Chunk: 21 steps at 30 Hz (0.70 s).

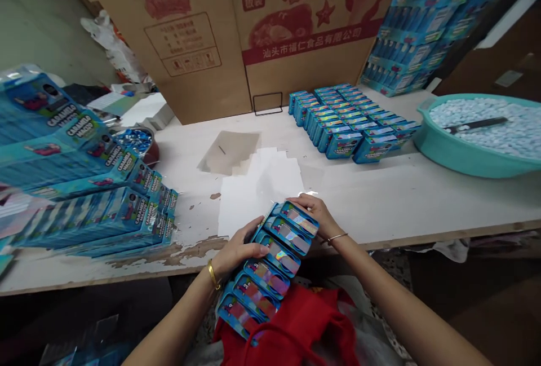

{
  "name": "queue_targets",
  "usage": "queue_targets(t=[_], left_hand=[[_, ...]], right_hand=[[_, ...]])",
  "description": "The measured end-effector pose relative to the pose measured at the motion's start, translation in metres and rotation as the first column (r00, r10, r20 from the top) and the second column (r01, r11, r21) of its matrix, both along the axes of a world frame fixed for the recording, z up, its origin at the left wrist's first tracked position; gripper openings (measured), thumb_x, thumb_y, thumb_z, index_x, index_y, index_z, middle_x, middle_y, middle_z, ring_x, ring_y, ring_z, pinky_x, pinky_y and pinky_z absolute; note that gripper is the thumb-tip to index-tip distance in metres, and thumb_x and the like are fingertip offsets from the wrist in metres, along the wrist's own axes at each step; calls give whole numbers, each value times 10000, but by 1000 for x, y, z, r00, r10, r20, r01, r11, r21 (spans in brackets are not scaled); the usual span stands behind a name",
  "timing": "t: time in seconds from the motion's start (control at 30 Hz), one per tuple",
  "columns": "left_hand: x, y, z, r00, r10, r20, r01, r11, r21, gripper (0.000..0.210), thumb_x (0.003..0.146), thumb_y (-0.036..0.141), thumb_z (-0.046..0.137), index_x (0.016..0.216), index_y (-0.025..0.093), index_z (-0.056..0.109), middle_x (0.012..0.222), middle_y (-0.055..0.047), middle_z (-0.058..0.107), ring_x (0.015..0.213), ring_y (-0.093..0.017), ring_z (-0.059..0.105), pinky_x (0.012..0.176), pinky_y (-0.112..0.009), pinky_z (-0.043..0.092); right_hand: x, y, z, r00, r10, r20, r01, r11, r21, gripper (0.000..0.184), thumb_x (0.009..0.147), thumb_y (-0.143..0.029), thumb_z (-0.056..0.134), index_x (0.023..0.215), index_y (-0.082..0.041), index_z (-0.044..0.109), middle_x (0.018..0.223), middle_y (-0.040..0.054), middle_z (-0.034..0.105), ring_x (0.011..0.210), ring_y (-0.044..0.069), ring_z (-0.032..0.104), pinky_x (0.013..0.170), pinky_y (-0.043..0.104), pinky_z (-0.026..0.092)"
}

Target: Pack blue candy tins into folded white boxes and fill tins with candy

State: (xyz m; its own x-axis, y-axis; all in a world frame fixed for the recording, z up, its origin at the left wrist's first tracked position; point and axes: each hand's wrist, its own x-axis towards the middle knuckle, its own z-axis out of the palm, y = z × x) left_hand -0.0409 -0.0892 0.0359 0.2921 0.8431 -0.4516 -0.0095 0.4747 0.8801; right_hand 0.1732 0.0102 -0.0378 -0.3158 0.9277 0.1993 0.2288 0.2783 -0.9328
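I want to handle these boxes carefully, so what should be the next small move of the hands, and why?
Probably bring the row of blue boxes fully over the table: its near end reaches past the table edge, above the red cloth, while the left hand clasps its middle and the right hand is at its far end.
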Motion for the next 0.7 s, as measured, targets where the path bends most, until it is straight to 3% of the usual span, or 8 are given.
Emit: queue_targets(t=[0.17, 0.37, 0.57, 0.7], left_hand=[[-2, 2, -11, 996, 26, -89, -28, 999, -20, 937, 597, 346, 729, 1438, 145, 367, 1457, -97, 439, 1322, -338, 398, 1095, -429, 331], [-8, 5, -17, 1000, -10, -27, 10, 1000, -9, 1004, 580, 343, 762, 1464, 161, 322, 1481, -96, 408, 1346, -348, 368, 1120, -459, 293], [-8, 12, -17, 1000, 1, -15, -1, 1000, -3, 966, 583, 321, 760, 1444, 158, 352, 1473, -107, 417, 1330, -334, 393, 1122, -462, 287], [-8, 14, -17, 999, -8, 45, 8, 1000, -15, 940, 599, 335, 758, 1434, 168, 361, 1426, -104, 473, 1317, -329, 409, 1112, -459, 301]], right_hand=[[2, 1, 0, 1000, 25, 9, -25, 1000, 12, 524, 837, -646, 508, 893, -198, 773, 624, 20, 516, 604, 159, 524, 562, 285, 402], [2, 3, -2, 995, -98, -9, 98, 994, 40, 406, 861, -542, 558, 878, -192, 763, 660, 22, 525, 653, 164, 517, 606, 294, 408], [-2, 5, 5, 1000, -18, 11, 17, 999, 42, 401, 866, -541, 549, 855, -205, 768, 628, 9, 484, 621, 157, 499, 557, 287, 380], [-3, 6, -1, 992, -118, -44, 119, 992, 41, 355, 862, -496, 579, 891, -194, 763, 650, 16, 530, 643, 160, 510, 588, 295, 401]])
